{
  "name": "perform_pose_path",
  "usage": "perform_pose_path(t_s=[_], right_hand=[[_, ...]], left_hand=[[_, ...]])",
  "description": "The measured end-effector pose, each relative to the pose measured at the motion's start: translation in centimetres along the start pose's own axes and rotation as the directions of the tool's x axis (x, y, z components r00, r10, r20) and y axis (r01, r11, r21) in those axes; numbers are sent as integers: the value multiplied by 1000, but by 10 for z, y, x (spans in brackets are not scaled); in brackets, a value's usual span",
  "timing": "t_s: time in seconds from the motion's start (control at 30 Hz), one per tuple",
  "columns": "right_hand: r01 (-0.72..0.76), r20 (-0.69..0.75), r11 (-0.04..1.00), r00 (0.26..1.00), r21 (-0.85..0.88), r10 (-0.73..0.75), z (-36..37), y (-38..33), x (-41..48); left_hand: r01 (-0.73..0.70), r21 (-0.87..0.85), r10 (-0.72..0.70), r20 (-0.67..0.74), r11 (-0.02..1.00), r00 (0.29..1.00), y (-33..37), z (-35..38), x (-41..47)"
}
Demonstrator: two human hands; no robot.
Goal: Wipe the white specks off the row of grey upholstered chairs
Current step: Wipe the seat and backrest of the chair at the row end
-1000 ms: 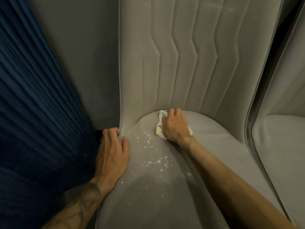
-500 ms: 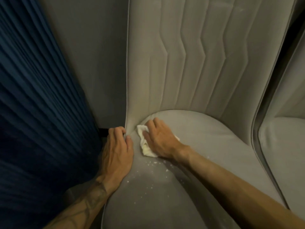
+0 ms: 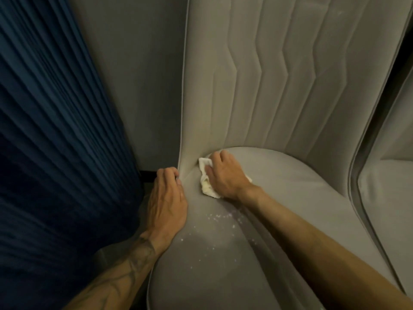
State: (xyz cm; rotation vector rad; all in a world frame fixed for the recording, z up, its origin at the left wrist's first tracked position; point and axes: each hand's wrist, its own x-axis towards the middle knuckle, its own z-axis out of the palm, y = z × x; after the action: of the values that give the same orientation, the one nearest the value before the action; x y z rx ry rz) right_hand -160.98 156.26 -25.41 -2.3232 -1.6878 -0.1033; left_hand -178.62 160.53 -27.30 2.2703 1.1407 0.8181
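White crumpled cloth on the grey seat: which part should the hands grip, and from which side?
Probably best to take the white crumpled cloth by its bunched middle, from straight above, as the right hand does. It lies flat on the grey seat by the quilted grey backrest, so the far side is blocked. Its loose edges stick out left. The white specks lie nearer the camera.

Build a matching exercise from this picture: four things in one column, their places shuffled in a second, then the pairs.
1. left hand
2. white cloth
3. white specks
4. blue curtain

A. far left of the view
B. under the right hand, at the back left of the seat
C. gripping the seat's left edge
D. scattered on the seat, nearer the camera than the white cloth

Pairs: 1-C, 2-B, 3-D, 4-A.
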Motion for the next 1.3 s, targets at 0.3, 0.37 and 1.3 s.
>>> perform_pose_path(t_s=[0.3, 0.37, 1.3], right_hand=[[9, 8, 999, 1000, 45, -10, -4, -10, -7], [-30, -40, 999, 999, -21, 29, 0, -15, -9], [-112, -126, 989, 984, 94, 123, -21, 18, -116]], left_hand=[[8, -5, -8, 1, 1000, 1000, -3, 1, 0], [5, 2, -5, 2, 1000, 1000, -3, 2, 0], [-34, -8, 34, -6, 999, 999, -4, 5, -1]])
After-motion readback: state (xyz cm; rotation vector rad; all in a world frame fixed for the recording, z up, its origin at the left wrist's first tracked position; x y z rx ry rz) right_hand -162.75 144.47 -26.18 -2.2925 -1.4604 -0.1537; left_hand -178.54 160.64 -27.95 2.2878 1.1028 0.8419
